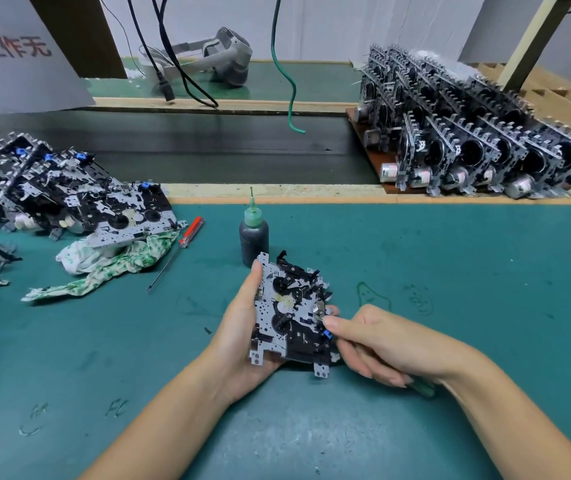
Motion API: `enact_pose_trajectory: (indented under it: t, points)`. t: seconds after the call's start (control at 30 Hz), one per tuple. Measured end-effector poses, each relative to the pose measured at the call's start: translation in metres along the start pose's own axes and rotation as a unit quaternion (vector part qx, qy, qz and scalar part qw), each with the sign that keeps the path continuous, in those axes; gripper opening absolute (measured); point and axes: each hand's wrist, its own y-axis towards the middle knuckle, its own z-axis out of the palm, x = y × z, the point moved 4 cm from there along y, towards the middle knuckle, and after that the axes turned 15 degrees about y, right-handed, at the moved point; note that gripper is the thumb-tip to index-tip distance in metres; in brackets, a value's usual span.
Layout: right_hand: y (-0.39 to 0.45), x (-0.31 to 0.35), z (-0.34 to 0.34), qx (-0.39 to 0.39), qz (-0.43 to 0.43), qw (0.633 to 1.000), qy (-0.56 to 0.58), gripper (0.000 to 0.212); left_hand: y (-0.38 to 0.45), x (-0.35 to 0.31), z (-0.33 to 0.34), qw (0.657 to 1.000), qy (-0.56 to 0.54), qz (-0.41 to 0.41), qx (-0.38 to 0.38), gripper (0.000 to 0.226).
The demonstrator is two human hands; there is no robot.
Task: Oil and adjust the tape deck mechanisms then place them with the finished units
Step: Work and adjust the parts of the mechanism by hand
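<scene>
Looking across the green surface (450, 271), I see the finished units (478, 140) racked at two o'clock and the waiting pile (55, 195) at ten. The oil bottle (253, 233) stands at twelve, just beyond the mechanism (291, 313), whose long axis runs six to twelve. My left hand (242, 327) grips its left edge, thumb curled over. My right hand (374, 341) pinches at its right edge, seemingly around a green-handled tool (424, 388). I judge the right nearer the rack.
</scene>
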Motion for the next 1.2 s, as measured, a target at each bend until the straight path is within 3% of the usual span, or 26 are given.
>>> enact_pose_trajectory:
  t: [0.43,0.6,0.77,0.97,1.1,1.2]
  points:
    - [-0.003,0.001,-0.007,-0.031,-0.005,0.993,-0.110,0.066,-0.002,-0.003,0.004,0.999,0.020,0.013,-0.032,0.064]
    - [-0.002,-0.001,-0.003,-0.036,-0.035,0.997,-0.063,0.066,-0.006,-0.005,0.005,1.000,0.005,-0.007,0.000,0.072]
    - [-0.005,0.009,-0.014,-0.042,-0.088,0.994,0.039,0.059,-0.016,-0.014,0.013,0.993,-0.077,-0.025,0.086,0.092]
    - [-0.007,0.011,-0.019,-0.038,-0.124,0.984,0.121,0.042,-0.021,-0.019,0.016,0.979,-0.184,-0.025,0.085,0.100]
    - [-0.006,0.011,-0.022,-0.048,-0.135,0.980,0.140,0.041,-0.020,-0.016,0.013,0.977,-0.189,-0.032,0.093,0.104]
    - [-0.003,0.005,-0.031,-0.103,-0.137,0.978,0.120,0.040,-0.017,-0.013,0.008,0.983,-0.146,-0.028,0.103,0.099]
